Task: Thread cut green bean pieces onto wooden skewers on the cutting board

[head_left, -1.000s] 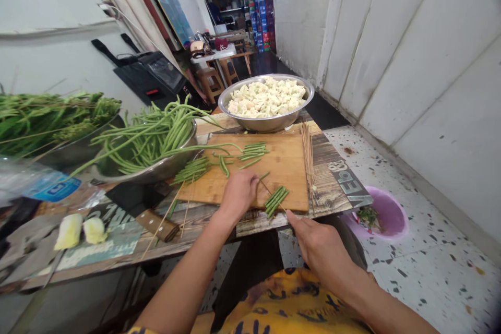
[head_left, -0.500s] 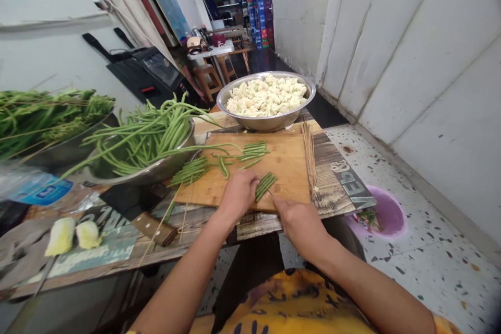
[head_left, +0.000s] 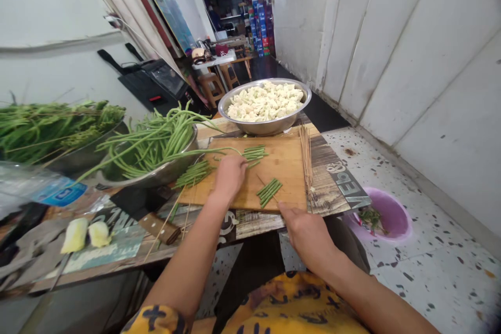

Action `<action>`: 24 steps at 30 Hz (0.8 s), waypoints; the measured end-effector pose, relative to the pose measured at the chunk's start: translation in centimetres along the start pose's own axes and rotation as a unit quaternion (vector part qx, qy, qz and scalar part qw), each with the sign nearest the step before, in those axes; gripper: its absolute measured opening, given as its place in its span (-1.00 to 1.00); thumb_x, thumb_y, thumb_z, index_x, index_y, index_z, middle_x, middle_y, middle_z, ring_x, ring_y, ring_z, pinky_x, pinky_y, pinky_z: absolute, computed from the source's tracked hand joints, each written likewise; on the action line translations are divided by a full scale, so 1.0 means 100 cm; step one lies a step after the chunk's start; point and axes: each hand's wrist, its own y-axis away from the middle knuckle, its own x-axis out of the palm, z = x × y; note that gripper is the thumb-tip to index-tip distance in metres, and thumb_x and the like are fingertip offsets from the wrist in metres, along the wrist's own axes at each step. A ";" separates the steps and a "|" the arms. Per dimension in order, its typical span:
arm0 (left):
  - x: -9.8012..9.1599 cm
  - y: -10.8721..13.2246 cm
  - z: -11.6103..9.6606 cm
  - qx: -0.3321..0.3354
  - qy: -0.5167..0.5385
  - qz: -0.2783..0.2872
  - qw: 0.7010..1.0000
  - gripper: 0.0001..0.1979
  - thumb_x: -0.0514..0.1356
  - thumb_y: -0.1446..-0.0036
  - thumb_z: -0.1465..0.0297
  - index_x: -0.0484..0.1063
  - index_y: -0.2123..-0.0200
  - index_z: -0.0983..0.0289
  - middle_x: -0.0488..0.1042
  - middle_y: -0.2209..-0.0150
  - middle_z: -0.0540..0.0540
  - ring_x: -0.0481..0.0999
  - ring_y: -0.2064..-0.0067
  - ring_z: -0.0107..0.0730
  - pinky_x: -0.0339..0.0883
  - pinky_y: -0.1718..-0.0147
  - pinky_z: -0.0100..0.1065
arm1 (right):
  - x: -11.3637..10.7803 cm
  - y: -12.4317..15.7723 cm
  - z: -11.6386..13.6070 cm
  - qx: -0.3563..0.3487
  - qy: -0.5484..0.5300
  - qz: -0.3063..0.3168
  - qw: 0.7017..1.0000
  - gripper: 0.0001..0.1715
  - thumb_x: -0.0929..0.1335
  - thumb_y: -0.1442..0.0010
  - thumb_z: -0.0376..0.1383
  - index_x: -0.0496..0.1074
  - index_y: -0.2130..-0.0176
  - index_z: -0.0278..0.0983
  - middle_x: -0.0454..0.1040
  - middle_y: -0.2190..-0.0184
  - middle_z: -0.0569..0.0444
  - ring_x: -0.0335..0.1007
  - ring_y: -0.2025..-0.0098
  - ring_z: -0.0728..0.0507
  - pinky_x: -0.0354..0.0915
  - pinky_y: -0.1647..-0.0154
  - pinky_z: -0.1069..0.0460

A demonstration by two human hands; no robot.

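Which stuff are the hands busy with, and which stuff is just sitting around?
In use: left hand, right hand, skewered bean pieces, cutting board, cut bean pieces, bamboo skewers.

Lying about: cauliflower bowl, cleaver, purple bucket, water bottle.

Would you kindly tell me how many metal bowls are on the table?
3. One bowl of cauliflower beyond the cutting board, one bowl of long beans left of it, one bowl of greens farthest left, partly hidden. Others may lie out of view.
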 end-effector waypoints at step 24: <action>0.006 0.018 -0.004 -0.058 0.137 0.068 0.987 -0.86 0.16 0.03 0.39 0.51 0.43 0.27 0.51 0.49 0.03 0.44 0.43 -0.40 0.19 0.44 -0.41 | 0.006 0.012 -0.008 -0.029 -0.023 -0.051 0.998 -0.50 0.14 -0.24 -0.42 0.24 -0.16 -0.31 0.53 0.28 -0.04 0.47 0.33 -0.10 0.29 0.36 0.07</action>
